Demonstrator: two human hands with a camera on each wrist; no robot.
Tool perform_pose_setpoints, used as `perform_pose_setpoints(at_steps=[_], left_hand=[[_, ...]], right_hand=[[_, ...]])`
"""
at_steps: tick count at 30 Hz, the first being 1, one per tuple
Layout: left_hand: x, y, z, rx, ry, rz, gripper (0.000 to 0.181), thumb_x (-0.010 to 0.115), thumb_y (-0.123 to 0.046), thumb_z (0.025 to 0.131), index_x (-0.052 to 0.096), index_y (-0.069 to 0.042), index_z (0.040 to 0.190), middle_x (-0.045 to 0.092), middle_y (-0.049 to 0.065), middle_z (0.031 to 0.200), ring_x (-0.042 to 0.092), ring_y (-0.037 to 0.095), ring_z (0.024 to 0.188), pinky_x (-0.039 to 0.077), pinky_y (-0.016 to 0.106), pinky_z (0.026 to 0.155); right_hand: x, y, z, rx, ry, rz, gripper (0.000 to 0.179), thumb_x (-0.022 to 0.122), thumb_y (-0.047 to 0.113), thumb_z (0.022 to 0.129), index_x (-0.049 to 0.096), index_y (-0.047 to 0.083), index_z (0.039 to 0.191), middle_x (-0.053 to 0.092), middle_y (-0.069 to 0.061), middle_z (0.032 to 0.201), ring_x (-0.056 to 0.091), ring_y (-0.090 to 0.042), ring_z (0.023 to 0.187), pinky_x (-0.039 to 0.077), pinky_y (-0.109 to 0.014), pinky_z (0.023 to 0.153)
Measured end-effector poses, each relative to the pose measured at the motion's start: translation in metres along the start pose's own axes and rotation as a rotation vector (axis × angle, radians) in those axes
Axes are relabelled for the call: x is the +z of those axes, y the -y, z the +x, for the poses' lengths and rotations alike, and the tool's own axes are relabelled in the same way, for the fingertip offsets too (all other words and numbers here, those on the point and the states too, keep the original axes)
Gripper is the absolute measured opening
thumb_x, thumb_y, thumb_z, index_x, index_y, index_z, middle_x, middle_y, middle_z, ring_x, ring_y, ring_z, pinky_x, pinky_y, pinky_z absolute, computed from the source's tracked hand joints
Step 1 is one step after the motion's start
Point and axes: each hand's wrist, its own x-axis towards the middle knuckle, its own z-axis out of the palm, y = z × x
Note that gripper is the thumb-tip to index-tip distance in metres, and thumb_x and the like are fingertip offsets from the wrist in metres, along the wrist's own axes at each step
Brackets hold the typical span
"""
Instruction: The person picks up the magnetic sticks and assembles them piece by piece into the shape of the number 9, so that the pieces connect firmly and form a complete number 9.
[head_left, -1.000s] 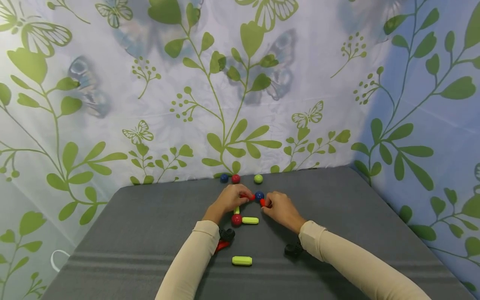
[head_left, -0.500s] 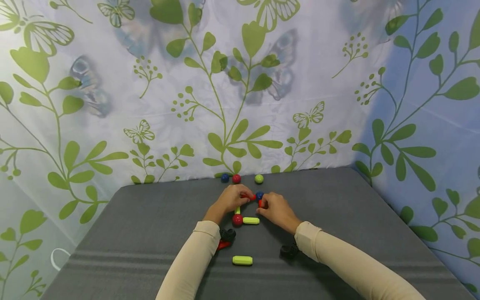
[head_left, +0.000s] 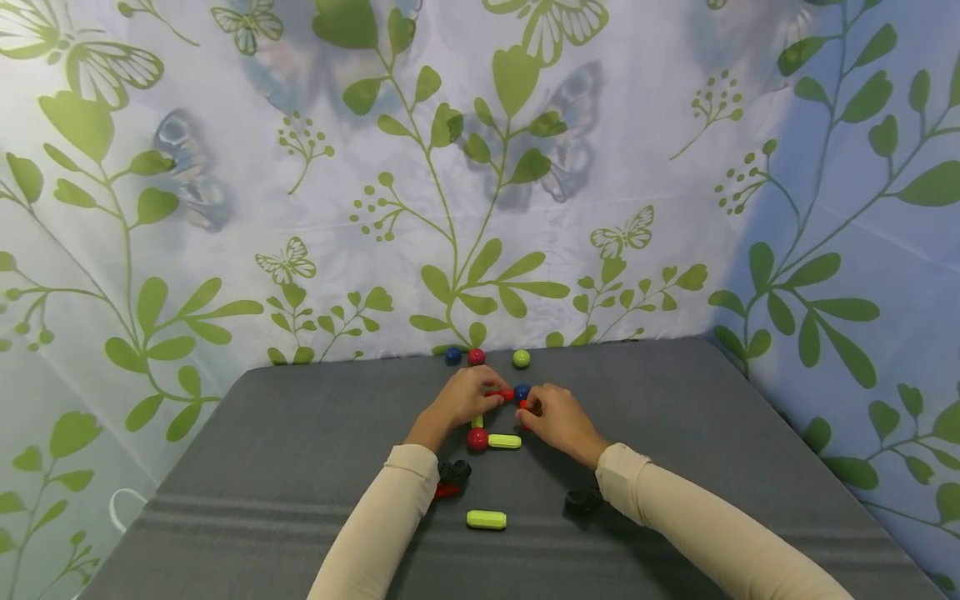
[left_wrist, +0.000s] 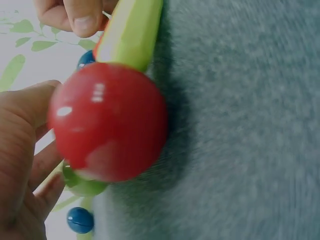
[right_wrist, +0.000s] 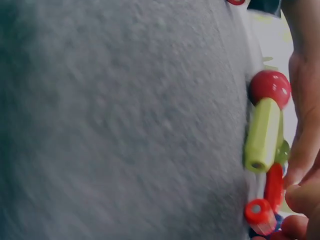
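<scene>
A blue ball lies between the hands with two red rods meeting it. My left hand holds the left red rod between fingers and thumb. My right hand pinches the other red rod, which points from the ball toward the person; a metallic disc shows at its end. Just nearer, a red ball joins a yellow-green rod lying to the right and a second one running back under the left hand. In the left wrist view the red ball hides part of the left fingers.
At the back edge stand a blue ball, a red ball and a green ball. A loose yellow-green rod lies near the front. Beside the left forearm is another red rod. Black wrist cameras hang under the wrists.
The right hand has turned its red rod at the blue ball, from slanting to pointing more toward the person. The left hand keeps its place. The head view has shifted slightly.
</scene>
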Motion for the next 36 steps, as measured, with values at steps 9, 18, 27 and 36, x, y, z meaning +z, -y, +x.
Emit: perform_pose_setpoints(at_steps=[9,18,27,36], left_hand=[[-0.022,-0.026,-0.014,0.152,0.021,-0.037,0.016,0.074,-0.012,0.094,0.076,-0.008,0.110,0.067,-0.001,0.113,0.065,0.022,0.105,0.053,0.041,0.090],[-0.020,-0.043,-0.028,0.269,0.113,-0.024,0.013,0.078,-0.014,0.091,0.079,-0.010,0.104,0.070,0.001,0.117,0.064,0.008,0.105,0.052,0.027,0.088],[-0.004,-0.036,-0.040,0.279,0.193,0.117,0.008,0.079,-0.018,0.090,0.081,-0.018,0.098,0.070,-0.006,0.115,0.062,0.001,0.107,0.045,0.014,0.091],[0.004,-0.035,-0.038,0.280,0.197,0.160,0.013,0.082,-0.017,0.088,0.080,-0.020,0.100,0.069,-0.011,0.111,0.061,-0.004,0.101,0.044,0.010,0.088]], right_hand=[[-0.023,-0.009,0.034,-0.082,-0.047,0.001,0.008,0.074,0.012,0.092,0.067,0.009,0.094,0.063,-0.004,0.091,0.064,-0.021,0.082,0.055,-0.039,0.071],[-0.022,-0.040,0.078,-0.284,-0.030,0.048,0.027,0.076,0.002,0.090,0.071,0.000,0.116,0.063,-0.014,0.118,0.062,-0.039,0.109,0.051,-0.052,0.089],[-0.006,-0.068,0.096,-0.252,0.009,0.049,0.029,0.076,0.000,0.089,0.072,0.002,0.118,0.061,-0.016,0.126,0.057,-0.037,0.117,0.047,-0.055,0.097],[0.000,-0.079,0.103,-0.223,0.028,0.083,0.025,0.076,-0.001,0.089,0.073,0.003,0.114,0.061,-0.015,0.125,0.062,-0.035,0.110,0.051,-0.050,0.092]])
